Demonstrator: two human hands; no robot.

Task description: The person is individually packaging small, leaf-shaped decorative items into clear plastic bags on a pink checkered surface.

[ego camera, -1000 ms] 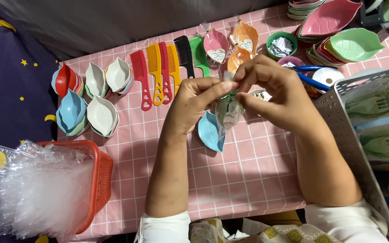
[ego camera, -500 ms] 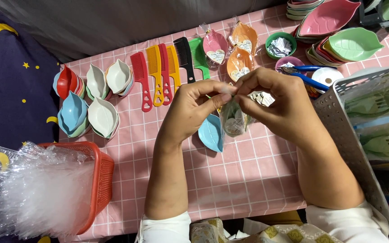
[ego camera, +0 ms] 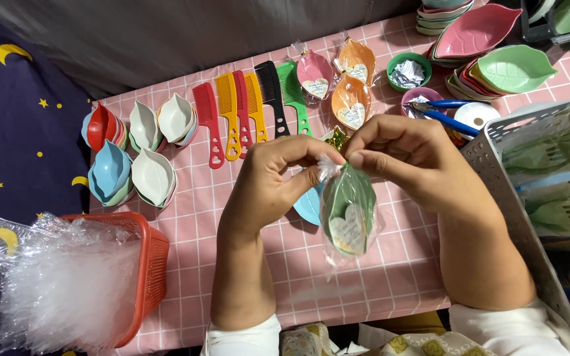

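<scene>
left hand (ego camera: 268,181): fingers curled, thumb and forefinger pinching the gathered top of the clear bag.
right hand (ego camera: 407,161): fingertips pressed together on the same bag top, touching the left fingertips.
bagged dish (ego camera: 349,209): green leaf-shaped dish with a heart-shaped tag, wrapped in a clear bag, hanging upright from both hands above the table.
blue dish (ego camera: 309,206): lies on the pink checked table (ego camera: 371,264), partly hidden behind the bagged dish.
combs (ego camera: 249,109): row of red, yellow, black and green ones beyond the hands.
wrapped dishes (ego camera: 338,82): pink and orange, beside the combs.
red basket (ego camera: 143,264): at the table's left edge, full of clear bags (ego camera: 61,283).
small dish stacks (ego camera: 133,148): far left of the table.
</scene>
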